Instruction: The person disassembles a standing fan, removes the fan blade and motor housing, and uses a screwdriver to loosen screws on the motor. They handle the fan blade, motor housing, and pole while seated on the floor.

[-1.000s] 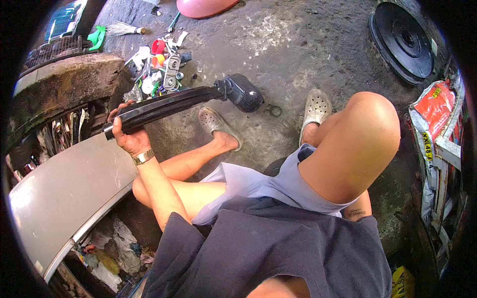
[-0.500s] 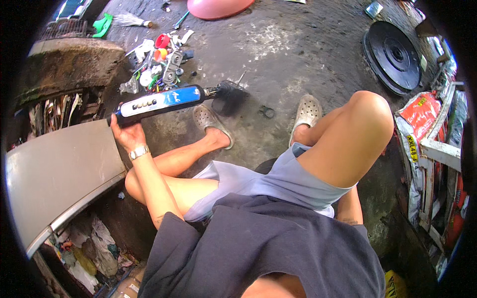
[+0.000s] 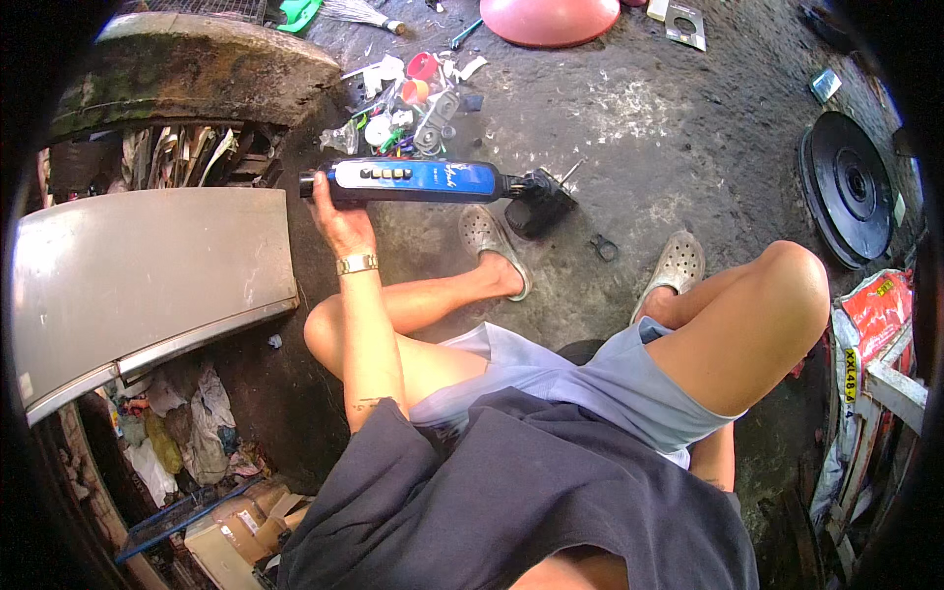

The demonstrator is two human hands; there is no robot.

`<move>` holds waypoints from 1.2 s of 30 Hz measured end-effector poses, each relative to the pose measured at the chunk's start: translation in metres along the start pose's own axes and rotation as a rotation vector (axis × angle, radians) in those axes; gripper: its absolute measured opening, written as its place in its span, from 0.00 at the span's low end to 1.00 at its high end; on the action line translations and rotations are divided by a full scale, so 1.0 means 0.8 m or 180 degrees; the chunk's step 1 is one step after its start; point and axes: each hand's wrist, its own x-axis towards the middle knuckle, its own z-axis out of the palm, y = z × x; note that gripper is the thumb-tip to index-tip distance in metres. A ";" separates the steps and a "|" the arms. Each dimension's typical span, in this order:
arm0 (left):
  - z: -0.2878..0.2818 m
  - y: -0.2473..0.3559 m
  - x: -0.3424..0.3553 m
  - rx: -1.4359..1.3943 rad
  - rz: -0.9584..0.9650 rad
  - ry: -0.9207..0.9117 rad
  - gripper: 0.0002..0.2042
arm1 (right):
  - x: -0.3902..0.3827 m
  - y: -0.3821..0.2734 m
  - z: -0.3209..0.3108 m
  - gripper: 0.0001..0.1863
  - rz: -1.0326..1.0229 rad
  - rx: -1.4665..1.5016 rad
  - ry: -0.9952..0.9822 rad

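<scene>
My left hand [image 3: 344,224], with a gold watch on its wrist, is closed around the left end of an electric fan's control column [image 3: 428,179]. The column lies nearly level above my left foot, its blue and silver panel with several push buttons facing up. From its right end hangs the black fan motor [image 3: 539,205], with a thin metal shaft sticking out. A small black ring-shaped part [image 3: 604,247] rests on the floor between my feet. My right forearm [image 3: 714,458] drops behind my right thigh, which hides my right hand.
Beyond the column is a heap of small plastic parts [image 3: 418,113]. Farther off are a pink rounded basin [image 3: 551,22] and a brush [image 3: 362,14]. A black round base [image 3: 848,187] stands at right, above packed bags [image 3: 875,315]. A grey metal panel [image 3: 157,280] fills the left side.
The view has shifted, so the surroundings sit farther right and lower. The fan column has turned from a slant to nearly level, still in my left hand.
</scene>
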 end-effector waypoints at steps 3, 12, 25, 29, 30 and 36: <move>0.039 -0.050 -0.021 0.1040 0.0617 0.0718 0.34 | -0.002 0.007 0.000 0.17 0.0058 -0.0017 0.0025; 0.047 -0.086 -0.007 0.2111 0.0969 0.1132 0.42 | -0.009 0.006 0.001 0.16 0.0082 0.0016 -0.0011; 0.012 -0.099 -0.005 0.1792 0.0573 0.0975 0.47 | -0.016 0.017 -0.011 0.16 0.0155 0.0092 0.0040; -0.013 -0.105 0.011 0.1492 0.0506 0.1177 0.47 | -0.016 0.014 -0.011 0.16 0.0148 0.0121 -0.0005; -0.015 -0.107 0.012 0.1381 0.0223 0.1199 0.47 | -0.018 0.016 -0.014 0.15 0.0169 0.0138 -0.0002; -0.099 -0.165 0.048 0.1246 -0.1048 0.1992 0.34 | -0.032 0.028 -0.038 0.15 0.0282 0.0338 0.0064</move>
